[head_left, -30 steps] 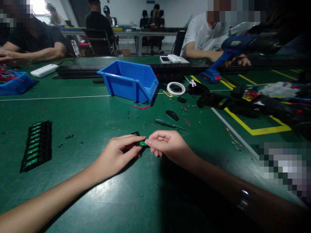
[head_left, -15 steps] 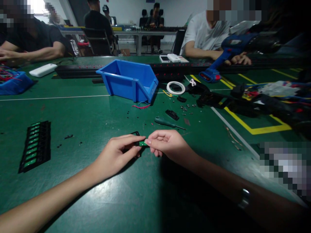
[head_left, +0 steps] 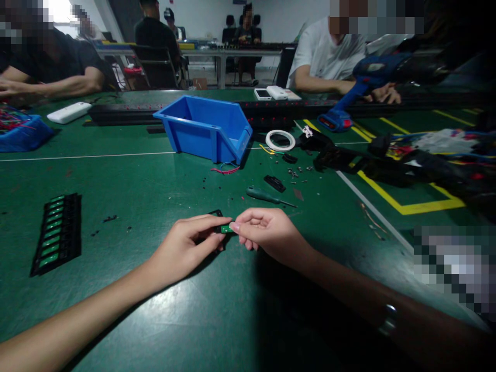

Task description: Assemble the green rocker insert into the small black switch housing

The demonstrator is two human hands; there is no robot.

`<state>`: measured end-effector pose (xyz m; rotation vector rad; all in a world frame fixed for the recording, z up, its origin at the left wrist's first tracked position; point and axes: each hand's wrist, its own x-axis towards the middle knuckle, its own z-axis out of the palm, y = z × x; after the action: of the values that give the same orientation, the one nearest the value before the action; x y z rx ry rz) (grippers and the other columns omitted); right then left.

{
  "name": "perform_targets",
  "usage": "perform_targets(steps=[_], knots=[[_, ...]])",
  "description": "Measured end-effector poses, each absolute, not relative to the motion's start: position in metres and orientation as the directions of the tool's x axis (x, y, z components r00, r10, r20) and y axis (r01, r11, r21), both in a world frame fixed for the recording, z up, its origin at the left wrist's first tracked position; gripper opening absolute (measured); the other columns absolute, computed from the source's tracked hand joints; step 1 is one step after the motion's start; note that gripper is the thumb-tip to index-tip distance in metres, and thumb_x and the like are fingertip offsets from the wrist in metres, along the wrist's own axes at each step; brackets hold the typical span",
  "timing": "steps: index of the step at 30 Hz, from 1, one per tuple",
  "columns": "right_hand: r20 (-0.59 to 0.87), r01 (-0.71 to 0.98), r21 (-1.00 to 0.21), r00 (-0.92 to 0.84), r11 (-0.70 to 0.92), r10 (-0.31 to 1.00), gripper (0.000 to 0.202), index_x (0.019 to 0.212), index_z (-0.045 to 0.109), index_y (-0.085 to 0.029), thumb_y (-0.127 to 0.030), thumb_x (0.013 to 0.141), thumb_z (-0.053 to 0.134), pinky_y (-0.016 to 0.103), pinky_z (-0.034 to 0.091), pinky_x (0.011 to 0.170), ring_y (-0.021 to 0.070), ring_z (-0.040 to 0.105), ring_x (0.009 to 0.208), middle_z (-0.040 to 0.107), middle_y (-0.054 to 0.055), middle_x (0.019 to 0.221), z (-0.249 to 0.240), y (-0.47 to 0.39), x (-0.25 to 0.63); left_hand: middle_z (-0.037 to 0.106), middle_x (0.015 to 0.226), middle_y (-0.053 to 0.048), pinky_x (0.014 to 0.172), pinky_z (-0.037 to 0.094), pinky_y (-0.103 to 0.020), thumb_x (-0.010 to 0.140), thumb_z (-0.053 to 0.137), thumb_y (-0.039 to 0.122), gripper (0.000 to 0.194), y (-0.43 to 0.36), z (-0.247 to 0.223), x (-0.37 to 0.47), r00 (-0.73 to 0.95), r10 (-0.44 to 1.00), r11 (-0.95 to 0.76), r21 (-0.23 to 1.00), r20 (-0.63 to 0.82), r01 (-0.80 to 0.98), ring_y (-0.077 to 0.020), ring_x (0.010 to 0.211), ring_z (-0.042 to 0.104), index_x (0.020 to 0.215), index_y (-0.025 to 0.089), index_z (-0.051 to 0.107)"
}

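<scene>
One small green board (head_left: 226, 229), between your hands: end pinched by your right hand (head_left: 263, 227). One black frame (head_left: 217, 212), partly hidden, gripped by your left hand (head_left: 186, 243); you cannot tell whether the board is seated. One black rack (head_left: 72, 232), to your left, holding a row of green strips (head_left: 52, 232). One blue bin (head_left: 194, 139), upright, beyond your hands, floor partly hidden. One blue tray (head_left: 33, 137), far left, holding tangled wires (head_left: 15, 123).

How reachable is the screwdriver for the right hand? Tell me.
Likely yes: the screwdriver lies just beyond the right hand with nothing visible between them, though that hand is pinching a small green board.
</scene>
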<state>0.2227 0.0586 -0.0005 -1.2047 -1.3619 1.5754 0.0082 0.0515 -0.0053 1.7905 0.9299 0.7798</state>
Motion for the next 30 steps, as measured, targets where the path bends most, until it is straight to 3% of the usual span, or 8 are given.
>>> perform_targets(steps=[30], knots=[[-0.158,0.091,-0.986,-0.284,-0.137,0.946,0.031,0.080,0.070,-0.016,-0.045,0.078,0.079,0.023,0.045,0.048,0.0116,0.057,0.051,0.066,0.002,0.063,0.0000,0.0557,0.2230,0.069,0.102,-0.006,0.067,0.054,-0.024,0.096,0.061,0.020,0.029,0.0525,-0.0032,0.0099,0.505,0.858,-0.224,0.953,0.095,0.202,-0.0115,0.074,0.067,0.123,0.018,0.069]])
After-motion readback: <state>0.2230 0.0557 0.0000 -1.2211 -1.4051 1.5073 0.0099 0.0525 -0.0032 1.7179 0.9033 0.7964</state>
